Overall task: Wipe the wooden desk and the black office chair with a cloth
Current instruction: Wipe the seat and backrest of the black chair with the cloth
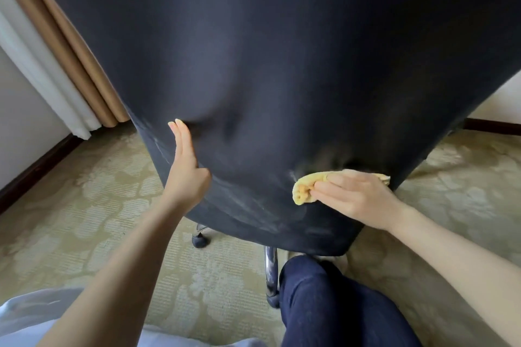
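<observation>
carpet (98, 205) | chair (282, 65): left hand (187, 169) flat | right hand (358, 197) presses cloth (303, 191)

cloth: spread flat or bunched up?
Bunched. The yellow cloth is a crumpled wad under the right hand, pressed against the black chair back; folds show at its left end, none lies flat.

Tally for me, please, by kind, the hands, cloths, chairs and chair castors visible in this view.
Hands: 2, left hand and right hand
Cloths: 1, yellow cloth
Chairs: 1, black office chair
Castors: 2, and
Total: 6
</observation>
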Available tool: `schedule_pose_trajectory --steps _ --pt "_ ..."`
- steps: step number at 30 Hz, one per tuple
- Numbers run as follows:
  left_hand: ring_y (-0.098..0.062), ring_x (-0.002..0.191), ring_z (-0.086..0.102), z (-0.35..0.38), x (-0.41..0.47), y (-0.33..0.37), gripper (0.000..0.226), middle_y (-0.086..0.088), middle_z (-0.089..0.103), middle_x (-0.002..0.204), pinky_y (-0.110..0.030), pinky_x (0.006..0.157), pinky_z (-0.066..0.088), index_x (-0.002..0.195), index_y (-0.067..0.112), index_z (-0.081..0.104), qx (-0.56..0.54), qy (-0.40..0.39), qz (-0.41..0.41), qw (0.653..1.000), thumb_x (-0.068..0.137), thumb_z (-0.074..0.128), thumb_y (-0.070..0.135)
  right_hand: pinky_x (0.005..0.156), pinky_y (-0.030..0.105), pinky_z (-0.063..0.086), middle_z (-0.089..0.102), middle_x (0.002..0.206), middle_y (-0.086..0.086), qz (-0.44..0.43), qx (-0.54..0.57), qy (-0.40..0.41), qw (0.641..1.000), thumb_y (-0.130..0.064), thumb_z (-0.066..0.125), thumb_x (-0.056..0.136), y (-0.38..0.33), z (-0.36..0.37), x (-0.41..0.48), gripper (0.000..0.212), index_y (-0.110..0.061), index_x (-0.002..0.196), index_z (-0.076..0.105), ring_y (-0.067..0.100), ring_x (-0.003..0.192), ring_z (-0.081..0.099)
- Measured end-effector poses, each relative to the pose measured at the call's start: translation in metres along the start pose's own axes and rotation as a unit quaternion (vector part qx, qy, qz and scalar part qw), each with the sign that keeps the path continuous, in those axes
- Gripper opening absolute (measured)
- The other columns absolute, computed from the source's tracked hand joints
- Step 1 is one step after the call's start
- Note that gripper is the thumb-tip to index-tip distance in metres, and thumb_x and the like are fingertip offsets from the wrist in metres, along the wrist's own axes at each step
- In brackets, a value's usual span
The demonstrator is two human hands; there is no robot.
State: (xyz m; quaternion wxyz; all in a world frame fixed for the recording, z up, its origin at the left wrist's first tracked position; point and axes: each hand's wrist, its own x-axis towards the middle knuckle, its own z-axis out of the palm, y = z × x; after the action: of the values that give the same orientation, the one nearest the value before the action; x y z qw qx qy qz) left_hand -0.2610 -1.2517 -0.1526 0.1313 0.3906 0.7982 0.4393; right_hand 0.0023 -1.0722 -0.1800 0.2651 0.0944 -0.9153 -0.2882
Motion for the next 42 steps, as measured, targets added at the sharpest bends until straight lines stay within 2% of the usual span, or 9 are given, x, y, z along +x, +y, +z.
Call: schedule_pose_trajectory --steps 2,6,10,14,17,20,25,34,42 --pt "0.024 0.11 -0.008 0.009 -0.004 0.002 0.095 0.002 -0.024 0.156 0.017 0.072 0.005 0.149 0.017 -0.017 -0.02 0.011 0.005 1.0 0.082 0.042 -0.016 0.079 0.032 0.052 0.071 0.097 0.002 0.011 -0.031 0.051 0.998 -0.004 0.066 0.087 0.013 -0.018 0.019 0.014 -0.009 0.096 0.075 0.018 0.098 0.052" --pt "0.036 0.107 -0.019 0.032 -0.02 0.004 0.098 0.006 -0.024 0.155 0.015 0.082 0.001 0.148 0.02 -0.018 -0.061 0.003 0.029 0.998 0.083 0.044 -0.016 0.075 0.031 0.049 0.072 0.091 -0.001 0.04 -0.098 0.157 0.982 -0.005 0.07 0.085 0.038 -0.05 0.067 0.014 -0.013 0.094 0.077 0.017 0.094 0.051" --pt "0.026 0.117 -0.014 0.044 -0.031 0.008 0.098 0.012 -0.026 0.154 0.013 0.086 0.001 0.148 0.024 -0.019 -0.068 -0.013 0.032 0.997 0.084 0.046 -0.014 0.074 0.03 0.044 0.072 0.09 -0.003 0.081 -0.138 0.226 0.961 -0.004 0.071 0.084 0.045 -0.058 0.104 0.016 -0.017 0.091 0.077 0.016 0.093 0.05" --pt "0.016 0.124 -0.015 0.048 -0.031 0.012 0.098 0.009 -0.028 0.154 -0.023 0.117 0.003 0.147 0.022 -0.023 -0.034 -0.021 0.022 0.999 0.083 0.042 -0.014 0.074 0.029 0.043 0.072 0.091 -0.003 0.132 -0.12 0.247 0.952 -0.009 0.071 0.086 0.032 -0.04 0.113 0.014 -0.019 0.094 0.077 0.016 0.095 0.047" --pt "0.007 0.131 -0.015 0.052 -0.03 0.018 0.097 0.005 -0.029 0.154 -0.044 0.119 0.003 0.146 0.018 -0.024 -0.017 -0.018 0.006 1.0 0.08 0.039 -0.015 0.079 0.028 0.044 0.072 0.092 -0.005 0.132 -0.102 0.23 0.959 -0.013 0.07 0.086 0.02 -0.02 0.108 0.013 -0.02 0.095 0.077 0.015 0.095 0.049" --pt "-0.002 0.142 -0.006 0.057 -0.031 0.021 0.097 0.006 -0.028 0.155 -0.046 0.118 -0.002 0.147 0.019 -0.021 0.012 0.005 -0.023 1.0 0.079 0.041 -0.011 0.079 0.028 0.051 0.072 0.093 -0.006 0.097 -0.064 0.189 0.975 -0.011 0.071 0.083 0.001 0.001 0.094 0.014 -0.019 0.093 0.077 0.013 0.096 0.051" --pt "0.0 0.117 0.005 0.065 -0.032 0.028 0.097 0.004 -0.024 0.156 -0.05 0.114 -0.006 0.149 0.016 -0.017 0.077 0.046 -0.048 0.995 0.077 0.044 -0.009 0.075 0.024 0.053 0.071 0.092 -0.009 0.042 0.004 0.056 0.998 -0.012 0.072 0.076 -0.026 0.029 0.063 0.012 -0.021 0.084 0.076 0.009 0.09 0.065" --pt "-0.006 0.126 0.014 0.061 -0.034 0.028 0.097 0.009 -0.025 0.156 -0.052 0.115 -0.004 0.148 0.019 -0.02 0.082 0.033 -0.061 0.994 0.078 0.042 -0.006 0.08 0.025 0.053 0.068 0.086 -0.005 -0.07 0.063 -0.161 0.982 -0.017 0.078 0.071 -0.035 0.036 -0.018 0.01 -0.017 0.08 0.075 0.012 0.083 0.064" --pt "-0.014 0.144 0.007 0.064 -0.039 0.03 0.094 0.003 -0.02 0.157 -0.049 0.116 -0.003 0.149 0.015 -0.015 0.117 0.069 -0.045 0.99 0.081 0.046 -0.004 0.071 0.03 0.051 0.066 0.085 0.002 0.01 0.014 -0.067 0.998 0.003 0.052 0.09 0.014 -0.024 -0.055 0.025 -0.011 0.082 0.071 0.019 0.081 0.057"
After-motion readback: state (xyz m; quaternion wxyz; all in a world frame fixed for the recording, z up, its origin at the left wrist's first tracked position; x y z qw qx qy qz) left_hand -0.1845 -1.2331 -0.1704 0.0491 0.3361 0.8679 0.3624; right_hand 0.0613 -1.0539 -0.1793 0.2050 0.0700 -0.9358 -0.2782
